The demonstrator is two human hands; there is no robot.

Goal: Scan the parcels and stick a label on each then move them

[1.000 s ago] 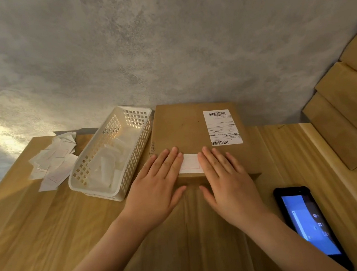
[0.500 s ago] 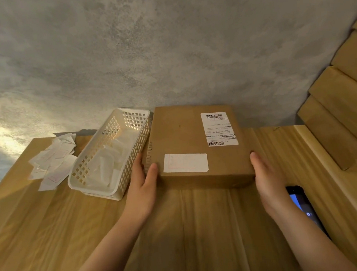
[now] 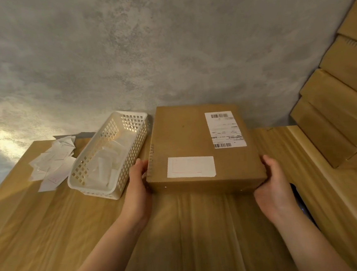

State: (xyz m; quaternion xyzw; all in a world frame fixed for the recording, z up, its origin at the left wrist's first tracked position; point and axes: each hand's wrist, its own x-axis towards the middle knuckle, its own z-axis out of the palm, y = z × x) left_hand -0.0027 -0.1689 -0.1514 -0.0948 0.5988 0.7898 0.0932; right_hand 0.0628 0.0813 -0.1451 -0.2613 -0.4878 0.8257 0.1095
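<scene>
1. My left hand (image 3: 138, 187) and right hand (image 3: 271, 184) grip the parcel's (image 3: 186, 139) near corners, fingers curled round its sides.
2. The parcel lies on the wooden table (image 3: 52, 232), a white label (image 3: 190, 167) stuck near its front edge.
3. Just left stands a white basket (image 3: 130, 161), loose paper slips (image 3: 52, 163) beyond it.
4. Stacked boxes (image 3: 340, 117) sit far right.

Parcel-packing station: stacked cardboard boxes (image 3: 341, 108), label basket (image 3: 110, 158), wooden bench (image 3: 52, 232).
</scene>
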